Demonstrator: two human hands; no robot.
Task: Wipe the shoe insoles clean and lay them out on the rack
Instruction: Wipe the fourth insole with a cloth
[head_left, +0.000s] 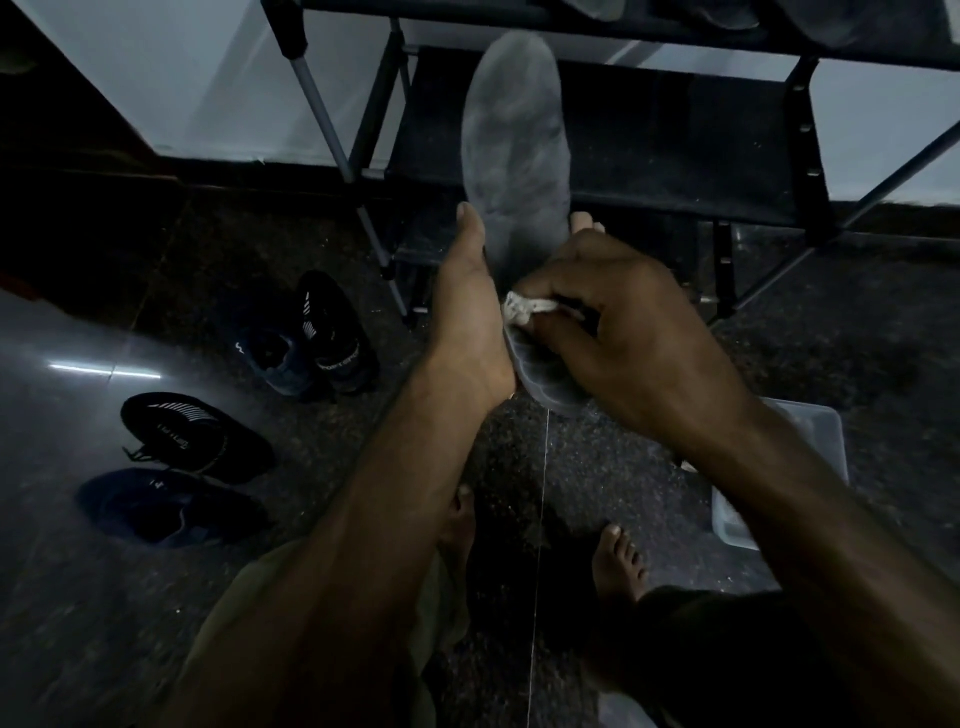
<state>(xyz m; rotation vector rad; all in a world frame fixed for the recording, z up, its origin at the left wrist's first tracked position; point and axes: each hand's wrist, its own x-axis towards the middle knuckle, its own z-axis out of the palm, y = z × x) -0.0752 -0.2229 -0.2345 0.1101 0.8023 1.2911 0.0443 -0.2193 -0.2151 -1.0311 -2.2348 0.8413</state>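
- The left hand (470, 306) held the long grey foam insole (514, 156), grip clamped on its edge.
- The right hand (613, 322) pinched a small white cloth (524, 307), pressing it on the insole.

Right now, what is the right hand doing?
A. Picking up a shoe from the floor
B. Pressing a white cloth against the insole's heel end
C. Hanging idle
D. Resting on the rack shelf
B: the right hand pinches a small white cloth against the lower end of the grey insole, which the left hand holds from the side.
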